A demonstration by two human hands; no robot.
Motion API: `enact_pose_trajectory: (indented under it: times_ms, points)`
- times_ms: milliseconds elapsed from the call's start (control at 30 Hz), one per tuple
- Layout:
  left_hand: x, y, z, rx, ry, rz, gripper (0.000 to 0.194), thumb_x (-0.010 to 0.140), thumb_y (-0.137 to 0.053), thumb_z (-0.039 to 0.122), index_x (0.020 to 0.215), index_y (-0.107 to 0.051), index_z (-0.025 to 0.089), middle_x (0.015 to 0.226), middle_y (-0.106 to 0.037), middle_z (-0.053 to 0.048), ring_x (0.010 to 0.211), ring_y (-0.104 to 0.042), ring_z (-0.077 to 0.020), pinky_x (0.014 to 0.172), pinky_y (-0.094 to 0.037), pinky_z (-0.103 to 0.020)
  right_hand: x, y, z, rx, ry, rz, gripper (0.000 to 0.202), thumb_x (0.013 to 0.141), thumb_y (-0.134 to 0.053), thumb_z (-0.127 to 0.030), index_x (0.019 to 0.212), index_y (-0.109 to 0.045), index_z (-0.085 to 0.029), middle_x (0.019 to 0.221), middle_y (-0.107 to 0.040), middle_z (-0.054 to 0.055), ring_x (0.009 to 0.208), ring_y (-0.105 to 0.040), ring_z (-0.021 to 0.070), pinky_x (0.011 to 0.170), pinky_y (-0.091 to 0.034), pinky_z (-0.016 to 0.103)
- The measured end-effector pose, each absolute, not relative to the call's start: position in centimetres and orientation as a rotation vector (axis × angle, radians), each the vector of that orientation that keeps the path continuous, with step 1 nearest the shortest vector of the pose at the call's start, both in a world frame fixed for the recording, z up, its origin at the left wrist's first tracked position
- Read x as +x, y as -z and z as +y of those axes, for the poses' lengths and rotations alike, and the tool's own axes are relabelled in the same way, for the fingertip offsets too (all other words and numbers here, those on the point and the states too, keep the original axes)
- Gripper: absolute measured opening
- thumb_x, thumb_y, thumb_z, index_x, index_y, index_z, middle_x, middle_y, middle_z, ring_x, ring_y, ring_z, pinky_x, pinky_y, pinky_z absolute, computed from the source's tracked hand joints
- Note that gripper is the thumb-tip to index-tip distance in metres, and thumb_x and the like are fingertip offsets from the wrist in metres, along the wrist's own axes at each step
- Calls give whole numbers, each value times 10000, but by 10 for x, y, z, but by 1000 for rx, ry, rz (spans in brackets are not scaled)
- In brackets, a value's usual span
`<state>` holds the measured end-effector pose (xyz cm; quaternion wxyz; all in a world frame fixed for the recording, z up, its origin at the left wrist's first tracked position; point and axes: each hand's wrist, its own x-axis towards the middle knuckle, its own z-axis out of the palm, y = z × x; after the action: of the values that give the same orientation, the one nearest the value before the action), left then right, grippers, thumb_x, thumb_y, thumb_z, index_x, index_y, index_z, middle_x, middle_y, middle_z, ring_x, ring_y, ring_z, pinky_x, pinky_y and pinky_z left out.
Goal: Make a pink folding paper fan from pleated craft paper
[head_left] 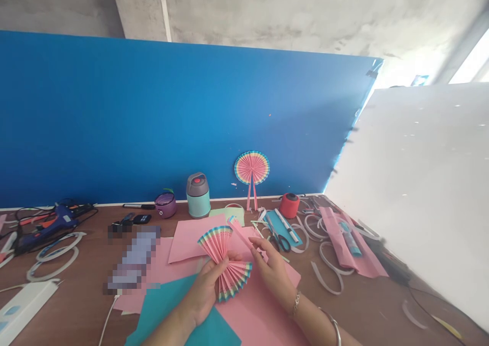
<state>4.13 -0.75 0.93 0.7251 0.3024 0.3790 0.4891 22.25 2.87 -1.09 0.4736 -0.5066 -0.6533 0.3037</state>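
A pleated paper fan, pink with yellow and blue edge bands, is pinched at its middle by my left hand. Its folds spread into two wedges, one up and left, one down and right. My right hand is just right of the fan, thumb and fingers closed on the lower end of a narrow pink paper strip with a coloured tip. Beneath both hands lie pink paper sheets and a teal sheet. A finished round fan on two pink sticks leans against the blue partition.
Scissors, a white pen and curled white strips lie to the right. Behind stand a mint flask, a purple pot and a red container. A blue glue gun and power strip are leftward.
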Motion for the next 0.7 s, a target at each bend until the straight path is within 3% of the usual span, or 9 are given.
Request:
enact_pose_trajectory:
  times_ms: [133,400,533,700]
  points:
    - [44,-12,-9,642,-1068,873,388,728,-706,410,1019,-644,160,1126,-662,-101,1131,-546,-282,875,-453,-357,220,10,27,-1302,-745,-1465,310,842,-484,-419,979,-626,-180,992,-654,93,926,-596,219,777,-484,320]
    - [45,-11,-8,620,-1065,937,307,770,-674,372,971,-652,141,1060,-667,-88,1064,-575,-235,832,-458,-295,216,4,24,-1275,-658,-1526,183,824,-470,-318,848,-581,-174,824,-633,62,740,-574,182,661,-453,286]
    - [44,-7,-8,592,-1102,929,250,748,-695,358,871,-651,145,880,-662,-50,851,-612,-182,725,-471,-262,215,4,23,-1256,-596,-1610,146,821,-441,-270,831,-551,-175,750,-602,43,662,-546,165,605,-442,272]
    - [41,-7,-6,558,-1096,800,215,765,-660,331,863,-604,147,675,-582,2,628,-568,-141,627,-472,-277,224,17,30,-1414,-433,-1723,248,796,-428,-201,1010,-550,-170,827,-617,59,750,-588,198,705,-466,342]
